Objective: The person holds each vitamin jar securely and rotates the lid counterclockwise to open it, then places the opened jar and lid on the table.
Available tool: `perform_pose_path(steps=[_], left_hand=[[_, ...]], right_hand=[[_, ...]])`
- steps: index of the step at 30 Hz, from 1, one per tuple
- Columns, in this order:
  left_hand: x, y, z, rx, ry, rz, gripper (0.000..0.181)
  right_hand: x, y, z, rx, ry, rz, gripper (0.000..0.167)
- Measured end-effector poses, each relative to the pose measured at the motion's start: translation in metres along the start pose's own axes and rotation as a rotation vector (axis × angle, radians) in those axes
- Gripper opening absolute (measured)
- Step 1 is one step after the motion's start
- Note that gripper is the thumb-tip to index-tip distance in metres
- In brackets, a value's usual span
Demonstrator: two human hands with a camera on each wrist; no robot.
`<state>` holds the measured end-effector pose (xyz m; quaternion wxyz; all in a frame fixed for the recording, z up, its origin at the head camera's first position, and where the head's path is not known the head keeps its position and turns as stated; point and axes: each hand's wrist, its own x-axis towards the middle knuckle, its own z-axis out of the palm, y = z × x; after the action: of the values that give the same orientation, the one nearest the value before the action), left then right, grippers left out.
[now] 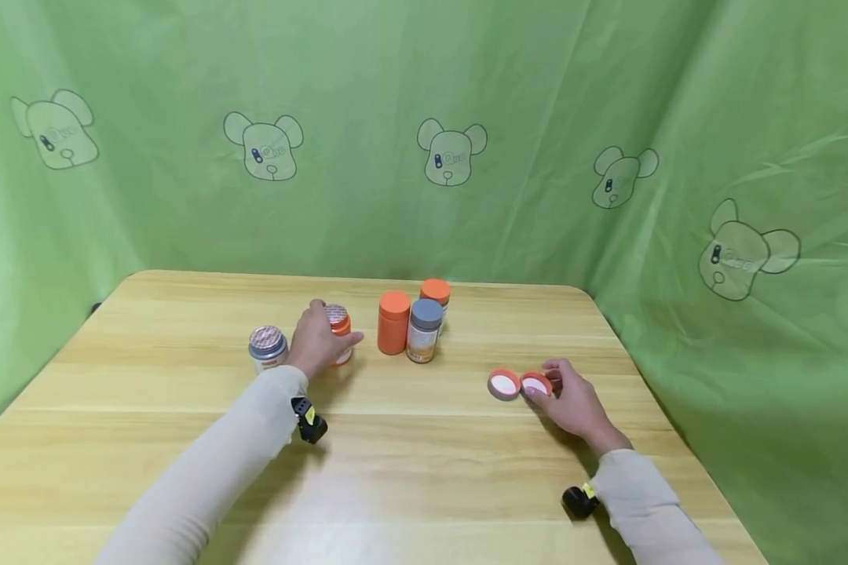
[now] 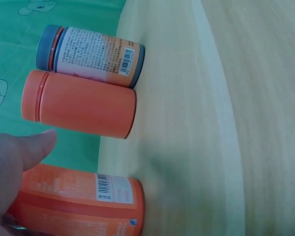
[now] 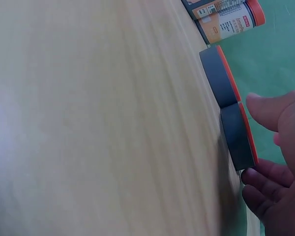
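Note:
My left hand (image 1: 314, 339) is at an orange jar (image 1: 341, 326) with a foil-sealed top. Its thumb sticks out straight to the right, and in the left wrist view it stands apart from the jar's label side; the other fingers are partly hidden. Just left of that hand stands a jar with a grey-blue rim (image 1: 268, 345), foil-topped too. On the right, two grey caps with orange rims and white liners lie upturned side by side. My right hand (image 1: 575, 404) is around the right cap (image 3: 237, 137), thumb apart above it, fingers near its edge. The left cap (image 3: 219, 76) touches its neighbour.
At the middle back stand a plain orange bottle (image 1: 393, 326), a grey-lidded bottle (image 1: 424, 333) beside it, and an orange-lidded bottle (image 1: 435, 290) behind. The wooden table (image 1: 410, 471) ends at a green curtain (image 1: 367, 212) at the back and right.

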<state>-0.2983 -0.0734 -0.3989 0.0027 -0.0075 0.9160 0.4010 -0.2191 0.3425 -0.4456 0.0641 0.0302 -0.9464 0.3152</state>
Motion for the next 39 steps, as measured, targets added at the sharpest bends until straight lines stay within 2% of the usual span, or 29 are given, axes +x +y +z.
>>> perform_pose_path(steps=[6, 10, 13, 16, 19, 22, 25, 31, 33, 39], left_hand=[[-0.001, 0.007, -0.004, 0.024, 0.005, 0.029, 0.092], [-0.003, 0.012, -0.003, 0.045, 0.069, 0.098, 0.084], [-0.005, 0.018, -0.002, 0.061, 0.144, 0.19, 0.079], [-0.005, 0.027, 0.0, 0.035, 0.201, 0.317, 0.074], [-0.006, 0.036, 0.005, 0.005, 0.195, 0.443, 0.067], [-0.009, 0.042, 0.011, -0.018, 0.144, 0.499, 0.06], [-0.011, 0.045, 0.018, -0.058, 0.103, 0.469, 0.058], [-0.009, 0.052, 0.029, -0.076, 0.052, 0.327, 0.071], [-0.008, 0.053, 0.032, -0.075, 0.028, 0.276, 0.077], [0.0, 0.052, 0.042, -0.122, -0.027, 0.18, 0.085]], right_hand=[[0.001, -0.007, -0.001, 0.0, 0.006, 0.047, 0.057], [0.001, -0.013, -0.002, -0.006, 0.016, 0.056, 0.056], [0.002, -0.019, -0.002, -0.004, 0.032, 0.025, 0.055], [0.005, -0.029, -0.003, 0.018, 0.059, -0.027, 0.053], [0.006, -0.039, -0.002, 0.067, 0.082, -0.069, 0.05], [0.007, -0.05, 0.002, 0.127, 0.081, -0.091, 0.048], [0.008, -0.06, 0.009, 0.16, 0.079, -0.113, 0.046], [0.01, -0.077, 0.017, 0.16, 0.099, -0.181, 0.043], [0.01, -0.082, 0.019, 0.179, 0.086, -0.181, 0.043], [0.012, -0.097, 0.026, 0.191, 0.037, -0.168, 0.044]])
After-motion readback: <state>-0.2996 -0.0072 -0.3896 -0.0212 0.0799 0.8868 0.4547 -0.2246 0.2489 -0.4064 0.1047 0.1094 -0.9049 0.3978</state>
